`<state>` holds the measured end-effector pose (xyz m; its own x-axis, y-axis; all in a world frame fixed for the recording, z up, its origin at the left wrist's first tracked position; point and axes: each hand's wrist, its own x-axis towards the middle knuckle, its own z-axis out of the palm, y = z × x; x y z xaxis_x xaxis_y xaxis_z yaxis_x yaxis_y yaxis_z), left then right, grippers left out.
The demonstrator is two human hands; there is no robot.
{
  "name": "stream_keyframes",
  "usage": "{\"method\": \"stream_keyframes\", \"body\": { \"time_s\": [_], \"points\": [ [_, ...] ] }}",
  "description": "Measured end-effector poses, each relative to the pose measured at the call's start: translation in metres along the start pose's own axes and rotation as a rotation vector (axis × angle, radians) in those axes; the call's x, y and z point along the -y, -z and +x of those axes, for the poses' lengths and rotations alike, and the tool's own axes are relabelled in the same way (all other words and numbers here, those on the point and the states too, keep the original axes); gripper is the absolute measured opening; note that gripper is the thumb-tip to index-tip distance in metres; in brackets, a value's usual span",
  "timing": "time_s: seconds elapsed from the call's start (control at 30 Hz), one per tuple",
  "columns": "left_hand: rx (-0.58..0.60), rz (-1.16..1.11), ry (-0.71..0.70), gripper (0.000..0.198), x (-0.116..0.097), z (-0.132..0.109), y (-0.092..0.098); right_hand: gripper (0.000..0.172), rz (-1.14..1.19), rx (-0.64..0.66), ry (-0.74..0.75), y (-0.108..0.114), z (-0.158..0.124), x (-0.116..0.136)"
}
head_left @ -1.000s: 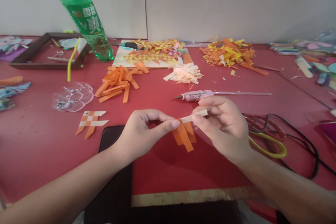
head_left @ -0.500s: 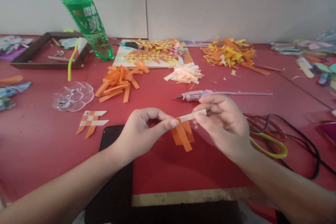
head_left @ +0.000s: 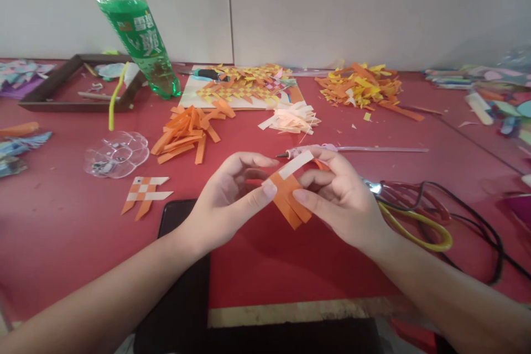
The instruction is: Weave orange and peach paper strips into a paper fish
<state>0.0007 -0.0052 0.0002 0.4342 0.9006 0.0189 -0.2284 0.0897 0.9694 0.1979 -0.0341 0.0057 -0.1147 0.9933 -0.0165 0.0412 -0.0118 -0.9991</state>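
Between my two hands, above the red table, are folded orange paper strips [head_left: 287, 193] with a cream paper strip [head_left: 295, 166] crossing their upper end. My left hand [head_left: 240, 193] pinches the left corner of the strips, thumb in front. From the other side my right hand [head_left: 338, 191] grips the orange strips, its thumb on their right edge and its fingers behind. A finished woven paper fish [head_left: 145, 192] in orange and cream lies flat to the left. Behind my right hand is a pink glue gun [head_left: 294, 151], partly covered by the fingers.
Beyond my hands lie piles of orange strips [head_left: 186, 133], cream strips [head_left: 292, 117] and yellow-orange strips [head_left: 360, 86]. A green bottle [head_left: 145, 38] stands by a dark frame [head_left: 74, 106]. Scissors [head_left: 435, 238] and a black cable [head_left: 500, 232] lie right; a black phone-like slab [head_left: 182, 276] lies in front.
The orange strips have turned and now slant down to the right, with the cream strip tilted up. My right hand has shifted left from the cream strip's end onto the orange strips.
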Motion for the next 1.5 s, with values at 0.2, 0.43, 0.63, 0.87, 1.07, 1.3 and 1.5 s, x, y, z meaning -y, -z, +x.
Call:
{"method": "stream_keyframes", "body": {
  "time_s": [0.2,0.43,0.63,0.87,1.07,1.3,1.5],
  "points": [
    [-0.012,0.160,-0.040,0.020,0.003,-0.001,0.000,0.052,0.048,-0.038,0.053,-0.001,0.000,-0.001],
    [-0.206,0.595,-0.097,0.022,0.002,-0.001,0.002,0.023,-0.217,-0.083,0.113,0.003,-0.003,-0.004],
    [-0.048,0.962,-0.037,0.019,0.006,-0.001,0.006,0.034,-0.825,-0.162,0.431,0.005,-0.001,-0.006],
    [-0.005,1.150,-0.188,0.017,0.010,0.000,0.007,0.015,-0.945,0.273,0.435,0.010,0.007,-0.013],
    [0.131,1.213,-0.289,0.020,0.006,-0.002,0.007,0.024,-0.915,0.362,0.487,0.012,0.011,-0.009],
    [0.182,1.213,-0.321,0.025,0.009,-0.004,0.007,0.019,-1.003,0.056,0.485,0.024,0.025,0.009],
    [0.194,1.230,-0.302,0.027,0.006,-0.003,0.006,0.025,-1.389,-0.018,0.471,0.065,0.099,0.022]
  ]
}}
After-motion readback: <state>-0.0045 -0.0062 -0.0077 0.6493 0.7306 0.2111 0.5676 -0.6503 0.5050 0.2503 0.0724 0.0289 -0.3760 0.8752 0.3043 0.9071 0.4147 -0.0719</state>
